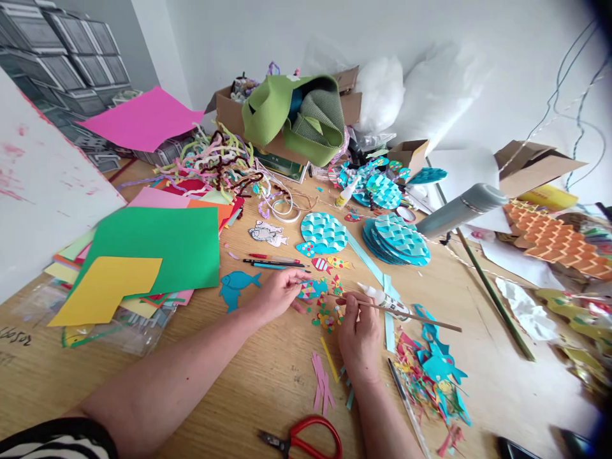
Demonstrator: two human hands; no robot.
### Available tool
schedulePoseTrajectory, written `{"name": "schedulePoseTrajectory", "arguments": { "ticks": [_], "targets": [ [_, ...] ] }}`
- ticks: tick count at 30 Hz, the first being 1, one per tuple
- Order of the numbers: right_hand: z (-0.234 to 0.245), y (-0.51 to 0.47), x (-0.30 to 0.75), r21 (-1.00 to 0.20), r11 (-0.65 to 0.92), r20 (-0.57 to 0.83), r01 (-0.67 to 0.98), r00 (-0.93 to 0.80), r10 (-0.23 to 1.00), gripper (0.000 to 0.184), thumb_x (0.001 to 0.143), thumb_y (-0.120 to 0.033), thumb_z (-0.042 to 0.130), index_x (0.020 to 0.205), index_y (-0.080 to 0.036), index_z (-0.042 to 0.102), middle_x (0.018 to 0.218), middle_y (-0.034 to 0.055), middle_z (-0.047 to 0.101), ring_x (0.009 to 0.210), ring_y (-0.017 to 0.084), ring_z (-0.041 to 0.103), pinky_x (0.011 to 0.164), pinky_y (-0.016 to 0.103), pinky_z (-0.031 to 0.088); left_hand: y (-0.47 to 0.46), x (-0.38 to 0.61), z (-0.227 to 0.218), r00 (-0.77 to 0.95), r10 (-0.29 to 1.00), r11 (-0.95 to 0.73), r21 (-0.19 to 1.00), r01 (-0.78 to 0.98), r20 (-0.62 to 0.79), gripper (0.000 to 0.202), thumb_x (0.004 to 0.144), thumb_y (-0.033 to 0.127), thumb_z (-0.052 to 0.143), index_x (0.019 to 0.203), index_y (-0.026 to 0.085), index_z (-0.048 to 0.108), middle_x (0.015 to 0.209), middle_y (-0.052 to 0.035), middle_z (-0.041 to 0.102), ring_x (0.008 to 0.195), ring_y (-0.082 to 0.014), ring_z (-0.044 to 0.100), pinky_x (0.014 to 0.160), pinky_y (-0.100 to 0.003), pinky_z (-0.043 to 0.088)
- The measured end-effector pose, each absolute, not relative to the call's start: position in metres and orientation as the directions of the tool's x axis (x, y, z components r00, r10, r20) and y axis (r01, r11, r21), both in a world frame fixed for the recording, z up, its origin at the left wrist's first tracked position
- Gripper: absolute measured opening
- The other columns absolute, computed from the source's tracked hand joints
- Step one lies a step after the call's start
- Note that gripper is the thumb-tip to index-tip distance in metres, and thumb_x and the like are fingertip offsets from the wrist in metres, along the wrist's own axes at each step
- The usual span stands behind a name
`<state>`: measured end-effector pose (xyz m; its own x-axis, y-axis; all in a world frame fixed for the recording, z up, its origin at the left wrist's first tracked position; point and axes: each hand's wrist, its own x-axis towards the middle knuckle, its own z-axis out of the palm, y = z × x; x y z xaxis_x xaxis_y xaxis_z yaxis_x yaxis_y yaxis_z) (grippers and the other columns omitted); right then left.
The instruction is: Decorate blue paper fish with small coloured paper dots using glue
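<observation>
My left hand (277,294) rests on the wooden table (248,382), fingers pinched on a small multicoloured paper fish (312,290). My right hand (359,335) is closed round a thin wooden stick (421,319) whose tip points at small paper pieces (327,315) beside the fish. A glue bottle (382,298) lies just behind the stick. A blue paper fish (236,284) lies left of my left hand.
Coloured paper sheets (157,245) are stacked at the left. Blue scaled paper discs (399,239) and pens (275,261) lie further back. Red scissors (306,438) sit at the near edge, blue paper scraps (437,366) at the right. Boxes and a green bag (296,115) stand behind.
</observation>
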<state>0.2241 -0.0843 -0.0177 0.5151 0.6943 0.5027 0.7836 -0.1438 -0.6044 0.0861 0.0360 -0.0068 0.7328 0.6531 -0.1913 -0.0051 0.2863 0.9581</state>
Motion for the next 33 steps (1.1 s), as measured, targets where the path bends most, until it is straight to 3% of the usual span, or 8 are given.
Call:
{"name": "schedulePoseTrajectory", "arguments": {
  "ticks": [7, 14, 33],
  "targets": [
    [-0.009, -0.091, 0.214, -0.637, -0.038, 0.594, 0.77, 0.522, 0.612, 0.015, 0.094, -0.021, 0.038, 0.088, -0.021, 0.052, 0.078, 0.0026, 0.059, 0.079, 0.018, 0.056, 0.075, 0.037, 0.043, 0.036, 0.088, -0.01, 0.737, 0.643, 0.32, 0.947, -0.01, -0.209, 0.025, 0.082, 0.022, 0.053, 0.104, 0.013, 0.061, 0.099, -0.0092, 0.069, 0.073, -0.0173, 0.069, 0.049, -0.022, 0.055],
    [-0.003, -0.092, 0.203, -0.548, 0.101, 0.588, 0.83, 0.296, 0.753, 0.018, 0.089, -0.009, 0.041, 0.095, -0.023, 0.053, 0.084, 0.0034, 0.058, 0.086, 0.019, 0.052, 0.077, 0.038, 0.043, 0.035, 0.088, -0.008, 0.726, 0.649, 0.307, 0.952, 0.024, -0.227, 0.027, 0.079, 0.023, 0.054, 0.103, 0.014, 0.062, 0.094, -0.0087, 0.069, 0.073, -0.0197, 0.068, 0.05, -0.026, 0.055],
    [-0.006, -0.091, 0.208, -0.466, 0.092, 0.561, 0.88, 0.213, 0.8, 0.017, 0.089, -0.007, 0.043, 0.095, -0.02, 0.051, 0.088, 0.0042, 0.058, 0.087, 0.019, 0.049, 0.077, 0.038, 0.04, 0.034, 0.09, -0.019, 0.737, 0.643, 0.239, 0.969, 0.063, -0.206, 0.03, 0.082, 0.02, 0.05, 0.109, 0.013, 0.061, 0.105, -0.0116, 0.067, 0.079, -0.0199, 0.068, 0.048, -0.023, 0.055]
  ]
}}
